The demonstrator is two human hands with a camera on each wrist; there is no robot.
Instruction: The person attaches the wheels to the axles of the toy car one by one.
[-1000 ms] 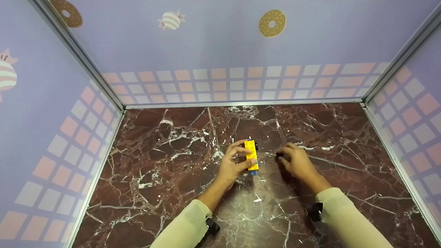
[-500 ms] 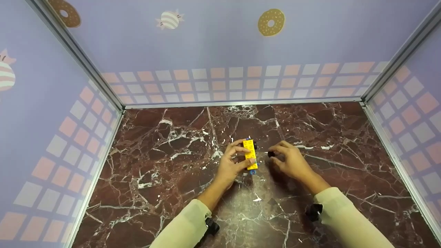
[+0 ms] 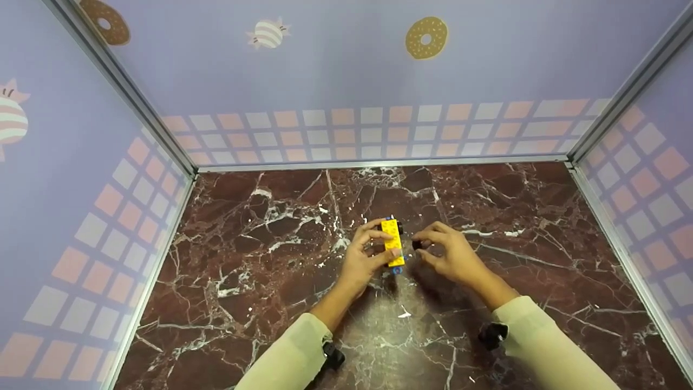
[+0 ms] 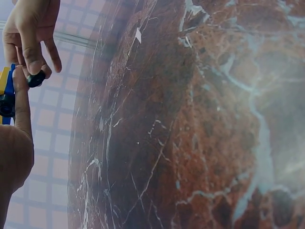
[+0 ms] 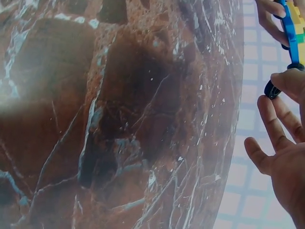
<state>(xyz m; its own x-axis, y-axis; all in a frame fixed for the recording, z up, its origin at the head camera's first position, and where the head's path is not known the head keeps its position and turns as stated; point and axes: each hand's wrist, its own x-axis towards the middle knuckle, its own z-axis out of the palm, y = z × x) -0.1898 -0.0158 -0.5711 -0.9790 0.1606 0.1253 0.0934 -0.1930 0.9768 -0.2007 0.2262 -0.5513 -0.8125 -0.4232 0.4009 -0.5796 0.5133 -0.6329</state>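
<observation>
My left hand (image 3: pixel 360 260) grips a toy vehicle of yellow building bricks (image 3: pixel 391 241) by its sides, thumb near the close end. A blue base (image 5: pixel 289 36) shows under the bricks in the right wrist view, with a bit of green. One black wheel (image 3: pixel 400 227) sits at the vehicle's far right side. Just to the right, my right hand (image 3: pixel 455 257) pinches a small loose black wheel (image 3: pixel 416 245) between thumb and fingertips. That same wheel (image 5: pixel 271 89) is clearer in the right wrist view. In the head view a narrow gap separates it from the vehicle.
Both hands are over a dark red marble-patterned tabletop (image 3: pixel 260 303). Purple printed panels (image 3: pixel 346 70) with metal edge rails (image 3: pixel 379 163) stand at the back and both sides. Small white flecks mark the surface.
My right hand has moved left with the wheel, closing most of the distance to the vehicle. The left hand and the vehicle have stayed almost in place.
</observation>
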